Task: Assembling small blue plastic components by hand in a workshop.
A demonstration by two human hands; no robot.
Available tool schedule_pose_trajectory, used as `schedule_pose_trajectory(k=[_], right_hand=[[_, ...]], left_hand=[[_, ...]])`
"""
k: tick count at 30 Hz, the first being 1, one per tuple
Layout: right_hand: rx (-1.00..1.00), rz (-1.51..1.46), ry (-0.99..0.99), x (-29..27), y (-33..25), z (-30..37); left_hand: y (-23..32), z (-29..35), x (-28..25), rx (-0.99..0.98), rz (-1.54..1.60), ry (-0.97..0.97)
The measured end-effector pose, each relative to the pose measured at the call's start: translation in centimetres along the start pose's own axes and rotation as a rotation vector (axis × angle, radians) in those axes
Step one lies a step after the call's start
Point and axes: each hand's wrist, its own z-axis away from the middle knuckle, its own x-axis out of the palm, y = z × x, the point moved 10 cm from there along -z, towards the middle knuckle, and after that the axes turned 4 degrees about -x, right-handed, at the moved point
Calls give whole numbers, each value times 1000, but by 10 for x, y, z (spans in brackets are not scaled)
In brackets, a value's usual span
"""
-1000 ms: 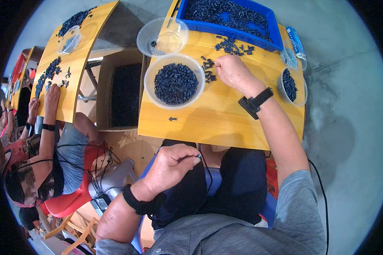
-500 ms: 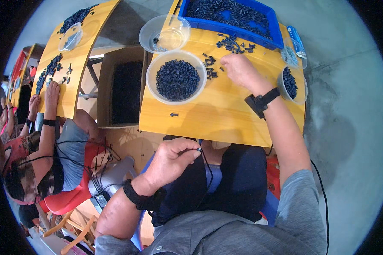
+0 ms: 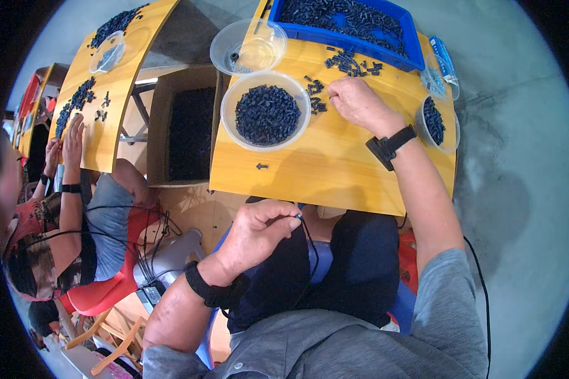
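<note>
Right hand fingers curl closed on loose black parts on counter, beside the full bowl, while left hand fingers pinch one small part over the lap, ready for fitting.

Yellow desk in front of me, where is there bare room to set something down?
The near half of the desk is bare, between the big bowl and the near edge, except one small black piece. The far side by the blue bin and right hand is crowded.
</note>
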Motion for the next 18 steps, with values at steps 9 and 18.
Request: schedule_pose_trajectory(k=[9,18], right_hand=[[180,-215,123,-13,22,28],[426,-939,307,-15,-60,98]], left_hand=[[15,0,-4,68,185,43],[15,5,-1,124,240,6]])
